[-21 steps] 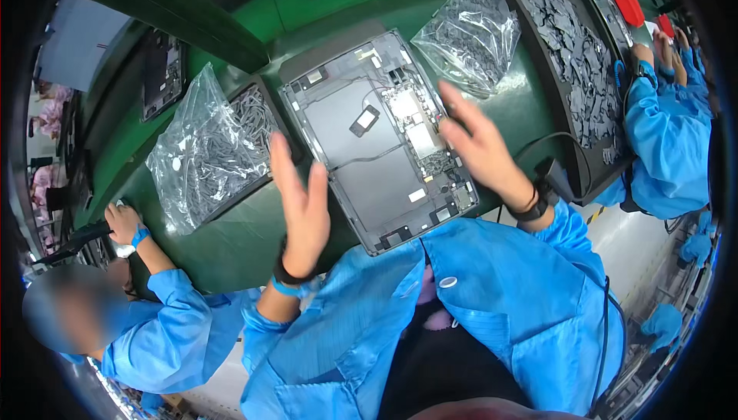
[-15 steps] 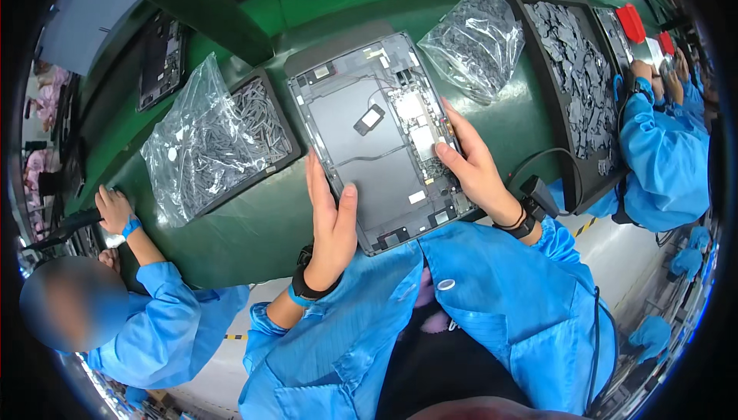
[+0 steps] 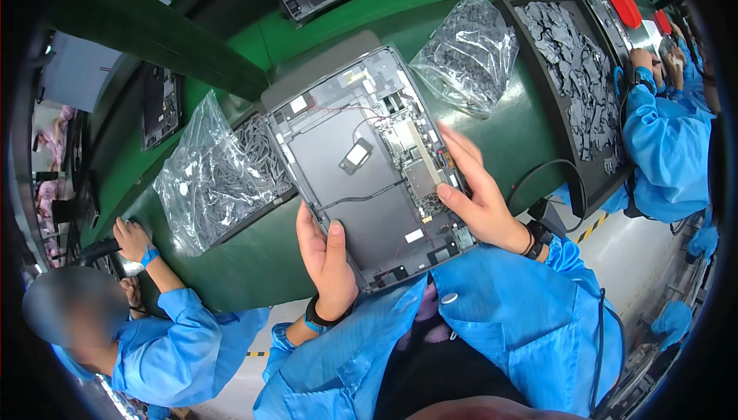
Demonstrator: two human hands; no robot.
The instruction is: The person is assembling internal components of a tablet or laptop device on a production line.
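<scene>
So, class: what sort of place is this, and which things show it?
Probably an electronics assembly line: an opened tablet chassis in both hands, clear bags of small parts on a green conveyor belt, and blue-coated co-workers alongside.

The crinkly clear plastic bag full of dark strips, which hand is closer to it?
Left. The left hand grips the open grey tablet's near-left edge, beside the crinkly clear plastic bag; the right hand holds the far right edge.
</scene>
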